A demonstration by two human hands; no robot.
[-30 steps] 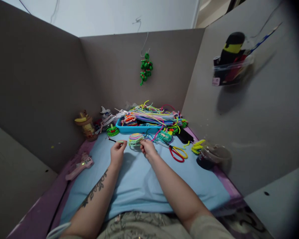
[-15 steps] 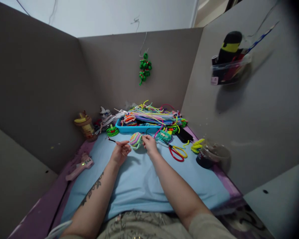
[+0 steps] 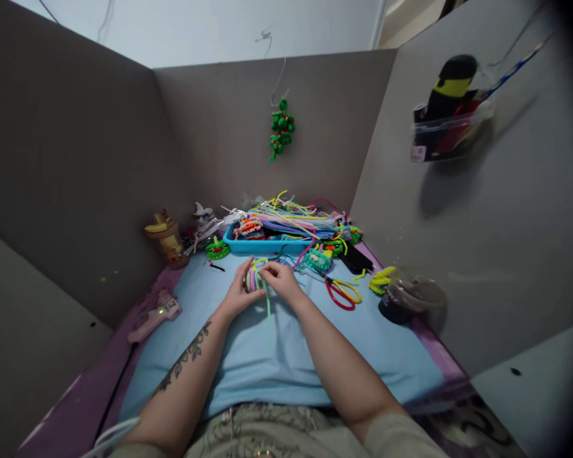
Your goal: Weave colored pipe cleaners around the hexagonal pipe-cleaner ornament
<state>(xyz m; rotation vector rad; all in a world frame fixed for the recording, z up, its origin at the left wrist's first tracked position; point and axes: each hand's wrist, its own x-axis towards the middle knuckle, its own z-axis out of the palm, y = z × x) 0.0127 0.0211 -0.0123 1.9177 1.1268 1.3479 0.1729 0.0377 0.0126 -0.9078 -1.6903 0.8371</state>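
My left hand (image 3: 239,291) and my right hand (image 3: 281,280) meet over the light blue cloth (image 3: 277,356), both closed around a small pastel striped pipe-cleaner piece (image 3: 254,277). A loose green pipe-cleaner end (image 3: 268,301) hangs down from it between my hands. A short dark stick (image 3: 216,266) lies on the cloth just left of my left hand.
Behind my hands a blue tray (image 3: 262,245) holds a heap of coloured pipe cleaners. Red-handled scissors (image 3: 341,294) lie to the right, beside a dark bowl (image 3: 408,300). A pink glue gun (image 3: 153,314) lies at the left. Grey cardboard walls (image 3: 76,165) enclose the desk.
My hands came together and lower onto the cloth around the striped piece. The green strand now hangs downward. The dark stick that my left hand held now lies on the cloth.
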